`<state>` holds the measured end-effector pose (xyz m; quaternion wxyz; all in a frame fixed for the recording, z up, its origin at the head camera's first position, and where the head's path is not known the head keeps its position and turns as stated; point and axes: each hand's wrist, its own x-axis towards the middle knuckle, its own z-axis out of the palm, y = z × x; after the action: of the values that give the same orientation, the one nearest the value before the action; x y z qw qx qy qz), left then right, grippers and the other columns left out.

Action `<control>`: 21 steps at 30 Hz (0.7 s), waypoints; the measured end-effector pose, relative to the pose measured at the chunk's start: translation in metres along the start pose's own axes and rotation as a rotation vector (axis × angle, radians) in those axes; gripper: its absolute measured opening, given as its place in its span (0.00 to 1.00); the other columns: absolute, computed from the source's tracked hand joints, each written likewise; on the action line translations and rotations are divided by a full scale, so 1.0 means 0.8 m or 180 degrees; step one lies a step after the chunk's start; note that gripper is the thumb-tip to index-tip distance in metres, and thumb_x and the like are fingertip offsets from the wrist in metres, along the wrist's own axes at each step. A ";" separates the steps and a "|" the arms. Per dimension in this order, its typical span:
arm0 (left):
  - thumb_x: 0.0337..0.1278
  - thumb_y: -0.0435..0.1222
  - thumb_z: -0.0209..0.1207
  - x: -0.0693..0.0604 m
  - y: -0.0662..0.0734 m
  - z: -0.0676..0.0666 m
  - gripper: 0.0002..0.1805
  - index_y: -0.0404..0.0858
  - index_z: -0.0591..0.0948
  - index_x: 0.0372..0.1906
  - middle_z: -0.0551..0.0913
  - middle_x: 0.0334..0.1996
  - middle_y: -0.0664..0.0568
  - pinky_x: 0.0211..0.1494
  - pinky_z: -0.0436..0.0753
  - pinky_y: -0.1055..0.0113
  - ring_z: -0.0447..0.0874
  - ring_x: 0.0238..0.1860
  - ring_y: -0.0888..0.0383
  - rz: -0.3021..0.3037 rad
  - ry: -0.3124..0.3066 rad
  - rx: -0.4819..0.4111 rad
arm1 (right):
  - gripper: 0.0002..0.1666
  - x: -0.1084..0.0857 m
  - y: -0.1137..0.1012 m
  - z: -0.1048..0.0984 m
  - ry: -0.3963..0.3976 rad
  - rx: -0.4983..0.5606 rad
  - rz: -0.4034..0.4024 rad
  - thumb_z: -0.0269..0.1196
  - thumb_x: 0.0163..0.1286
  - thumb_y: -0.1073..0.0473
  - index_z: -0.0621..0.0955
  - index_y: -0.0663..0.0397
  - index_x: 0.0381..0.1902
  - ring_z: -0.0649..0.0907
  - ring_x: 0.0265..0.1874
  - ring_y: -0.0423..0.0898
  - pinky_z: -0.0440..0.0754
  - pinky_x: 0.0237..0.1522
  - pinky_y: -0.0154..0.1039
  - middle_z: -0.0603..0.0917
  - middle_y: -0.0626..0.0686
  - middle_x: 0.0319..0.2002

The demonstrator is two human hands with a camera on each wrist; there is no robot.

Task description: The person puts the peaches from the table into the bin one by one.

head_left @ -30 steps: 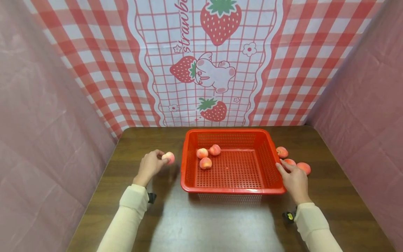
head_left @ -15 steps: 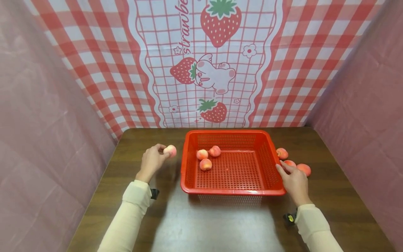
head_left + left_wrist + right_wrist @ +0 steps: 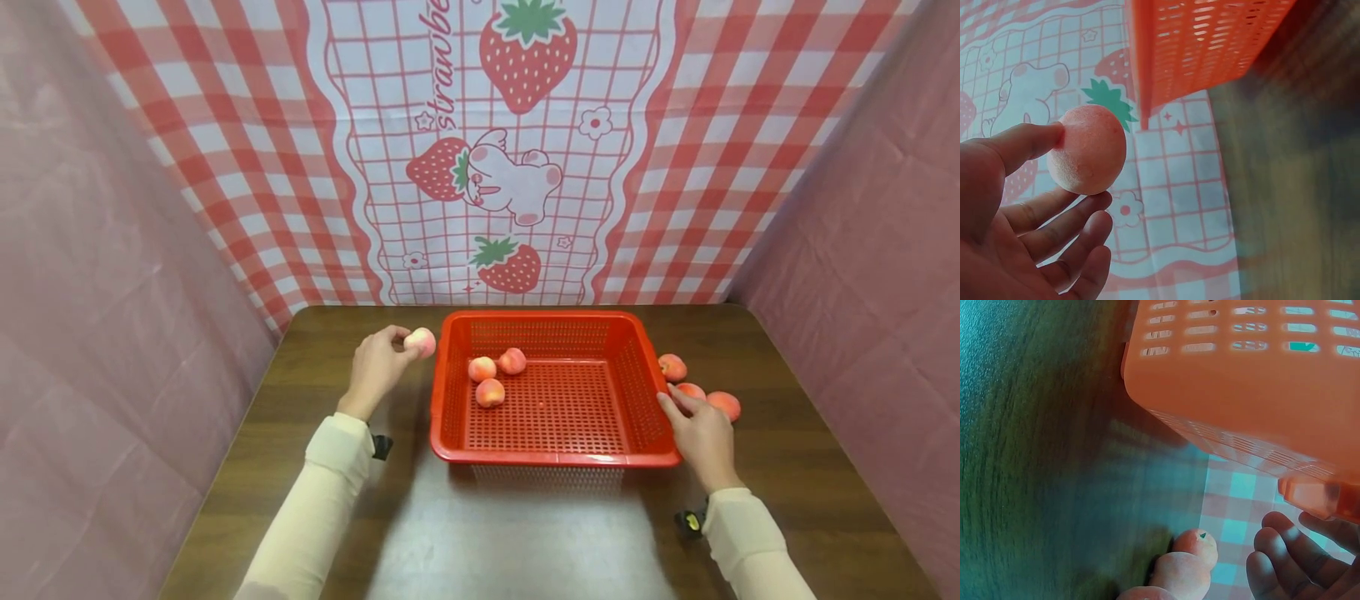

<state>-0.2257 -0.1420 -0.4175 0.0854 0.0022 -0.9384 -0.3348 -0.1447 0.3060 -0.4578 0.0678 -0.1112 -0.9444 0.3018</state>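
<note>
My left hand [image 3: 377, 367] pinches a pale pink peach [image 3: 420, 342] between thumb and fingertips, just outside the back left rim of a red plastic basket [image 3: 555, 457]. The left wrist view shows the thumb on one side of this peach [image 3: 1088, 150] and fingertips beneath it. Inside the basket, toward its left, three peaches [image 3: 491, 392] lie close together. My right hand [image 3: 703, 437] holds the basket's right rim, its thumb on the edge. From the right wrist its bent fingers [image 3: 1291, 553] appear beside the rim; the thumb tip is hidden there.
Three more peaches [image 3: 672, 367] lie in a row outside the basket's right side, one partly covered by my right hand. The wooden table [image 3: 247, 467] ends at a strawberry-print checked cloth [image 3: 517, 167] behind. Pink curtains [image 3: 862, 292] hang on both sides.
My left hand has moved away from me and to the right with its peach, up to the basket's left rim. The basket, right hand and other peaches stay where they were.
</note>
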 end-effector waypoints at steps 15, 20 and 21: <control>0.54 0.49 0.66 0.016 0.031 0.016 0.22 0.39 0.83 0.49 0.87 0.45 0.46 0.53 0.80 0.52 0.84 0.47 0.49 0.0055 -0.0090 -0.0214 | 0.35 -0.002 0.004 0.003 -0.0057 0.0015 0.0069 0.51 0.73 0.37 0.73 0.56 0.65 0.77 0.32 0.54 0.70 0.29 0.37 0.85 0.68 0.44; 0.55 0.48 0.66 0.019 0.044 0.021 0.21 0.40 0.83 0.49 0.87 0.45 0.46 0.52 0.80 0.53 0.85 0.48 0.49 0.0055 -0.0140 -0.0287 | 0.35 0.000 0.002 0.002 -0.0053 0.0061 0.0108 0.51 0.73 0.36 0.73 0.55 0.65 0.75 0.29 0.52 0.69 0.26 0.36 0.86 0.67 0.42; 0.55 0.48 0.66 0.020 0.047 0.023 0.21 0.40 0.83 0.49 0.87 0.45 0.46 0.53 0.80 0.53 0.85 0.48 0.49 0.0076 -0.0151 -0.0304 | 0.35 0.000 0.002 0.002 -0.0033 0.0077 0.0115 0.51 0.72 0.36 0.73 0.54 0.65 0.75 0.29 0.52 0.69 0.25 0.35 0.86 0.67 0.42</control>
<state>-0.2423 -0.1022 -0.4056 0.0671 -0.0211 -0.9231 -0.3781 -0.1449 0.3066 -0.4598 0.0588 -0.1259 -0.9389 0.3150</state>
